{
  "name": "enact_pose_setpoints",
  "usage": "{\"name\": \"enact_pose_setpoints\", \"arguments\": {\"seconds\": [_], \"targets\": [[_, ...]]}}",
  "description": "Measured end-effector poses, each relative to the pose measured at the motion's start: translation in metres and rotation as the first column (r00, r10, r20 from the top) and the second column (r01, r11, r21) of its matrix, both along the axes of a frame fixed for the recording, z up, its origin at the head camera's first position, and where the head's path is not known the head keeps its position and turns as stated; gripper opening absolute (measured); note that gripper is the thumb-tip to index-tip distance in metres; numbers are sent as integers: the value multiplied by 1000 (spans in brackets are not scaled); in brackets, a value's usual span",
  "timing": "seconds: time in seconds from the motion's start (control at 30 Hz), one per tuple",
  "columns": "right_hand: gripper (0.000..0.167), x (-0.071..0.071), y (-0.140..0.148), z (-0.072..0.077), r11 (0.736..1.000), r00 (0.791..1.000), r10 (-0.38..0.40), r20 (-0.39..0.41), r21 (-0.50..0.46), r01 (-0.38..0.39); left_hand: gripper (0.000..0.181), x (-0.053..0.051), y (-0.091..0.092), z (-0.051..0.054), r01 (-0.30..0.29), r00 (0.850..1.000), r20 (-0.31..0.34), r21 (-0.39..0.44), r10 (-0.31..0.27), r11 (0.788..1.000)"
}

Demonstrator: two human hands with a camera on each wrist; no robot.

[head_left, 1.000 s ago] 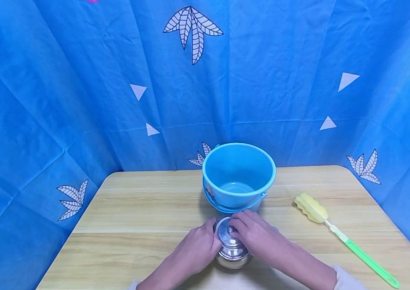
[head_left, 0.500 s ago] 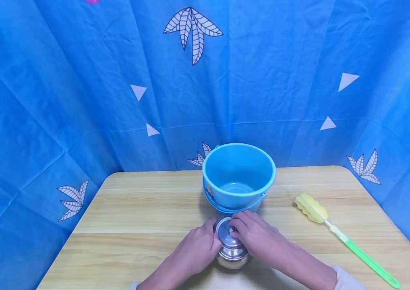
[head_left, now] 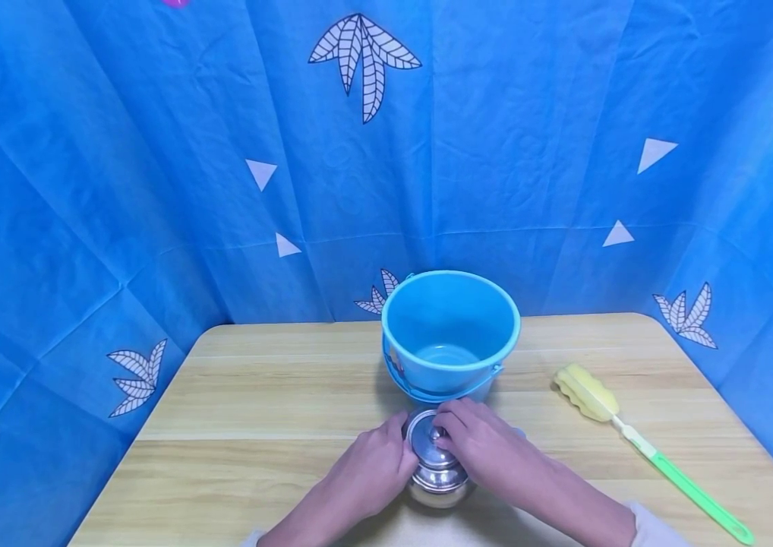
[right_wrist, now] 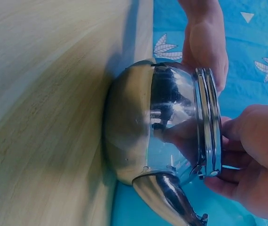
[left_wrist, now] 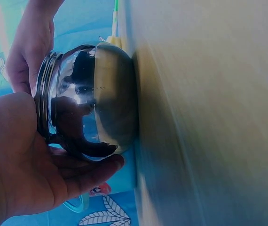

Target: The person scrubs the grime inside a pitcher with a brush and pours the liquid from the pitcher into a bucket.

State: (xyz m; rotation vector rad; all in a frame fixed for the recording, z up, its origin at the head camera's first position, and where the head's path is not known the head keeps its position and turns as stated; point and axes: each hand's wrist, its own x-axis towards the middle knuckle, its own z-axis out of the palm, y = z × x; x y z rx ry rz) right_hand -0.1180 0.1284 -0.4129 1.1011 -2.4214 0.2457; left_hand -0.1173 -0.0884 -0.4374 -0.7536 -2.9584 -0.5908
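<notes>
A shiny metal teapot (head_left: 437, 494) stands upright on the table, with its lid (head_left: 427, 453) on top. From the left side, my left hand (head_left: 374, 462) grips it around the dark handle (left_wrist: 80, 147), thumb up at the rim. My right hand (head_left: 485, 444) reaches over from the right, its fingertips pinching the lid's small knob (head_left: 437, 433). In the right wrist view, a curved spout (right_wrist: 167, 200) juts from the pot's side below the right fingers. The lid appears seated on the rim.
Just behind the teapot stands a light blue bucket (head_left: 451, 311), its handle hanging down in front. To the right lies a yellow sponge brush (head_left: 588, 391) with a green handle (head_left: 701, 497). A blue patterned curtain (head_left: 496, 152) surrounds the wooden table (head_left: 257, 403).
</notes>
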Motion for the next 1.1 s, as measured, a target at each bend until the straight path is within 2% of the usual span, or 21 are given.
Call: {"name": "enact_pose_setpoints", "arguments": {"seconds": [0.3, 0.83, 1.1], "targets": [[21, 1, 1, 0, 1000, 999, 19, -29, -7, -19, 48, 0, 0, 1, -5, 1000, 7, 9, 5, 1000], [23, 4, 2, 3, 999, 997, -44, 65, 21, 42, 47, 0, 0, -1, -4, 1000, -4, 8, 4, 1000], [23, 4, 4, 4, 999, 998, -39, 53, 21, 38, 45, 2, 0, 1, -4, 1000, -12, 15, 4, 1000]]}}
